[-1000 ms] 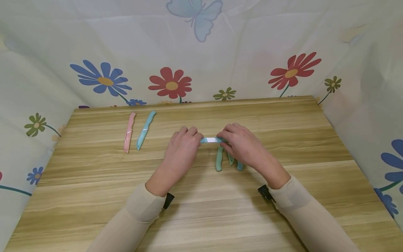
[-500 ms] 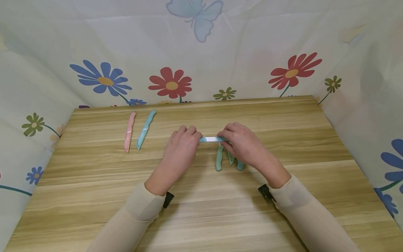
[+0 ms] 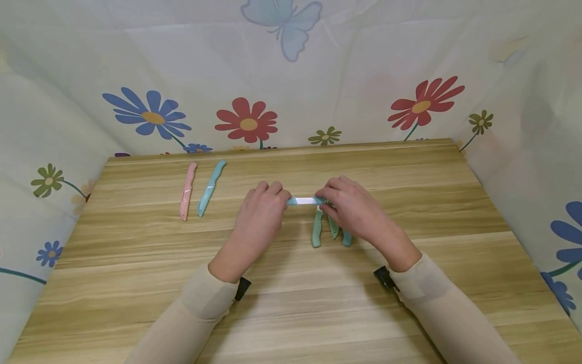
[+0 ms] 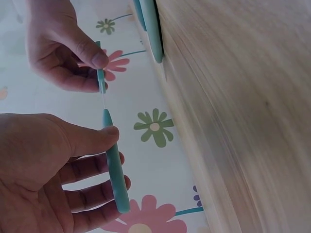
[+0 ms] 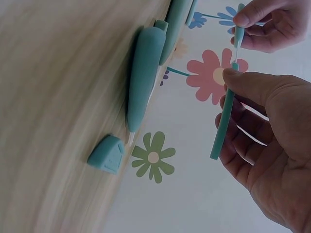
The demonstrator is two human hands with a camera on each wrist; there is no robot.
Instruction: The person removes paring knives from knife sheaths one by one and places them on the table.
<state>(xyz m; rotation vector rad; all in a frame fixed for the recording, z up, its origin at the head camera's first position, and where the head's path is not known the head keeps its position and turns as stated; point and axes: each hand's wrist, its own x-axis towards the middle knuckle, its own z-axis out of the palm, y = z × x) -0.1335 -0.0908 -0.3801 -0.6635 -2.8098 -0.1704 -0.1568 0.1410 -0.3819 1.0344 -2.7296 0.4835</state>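
Note:
Both hands hold a small blue-green knife (image 3: 305,200) level above the table. My left hand (image 3: 262,215) pinches its handle (image 4: 116,179) between thumb and fingers. In my right hand (image 3: 352,207), the thumb and fingers pinch the matching sheath (image 5: 225,119). A short stretch of white blade shows between handle and sheath; the sheath covers the rest. Below the right hand, on the table, are a green knife handle (image 3: 317,228), a green sheath end (image 3: 334,230) and a blue handle end (image 3: 347,238), partly hidden by that hand.
At the table's back left lie a pink sheathed knife (image 3: 187,191) and a blue sheathed knife (image 3: 211,188), side by side and apart from the hands. The wood-grain table (image 3: 291,313) meets a flower-print curtain (image 3: 354,91) at its back and sides.
My left hand has shifted very slightly left and away from me, and a touch more white blade shows. Both hands keep their grips; the knives on the table stay put.

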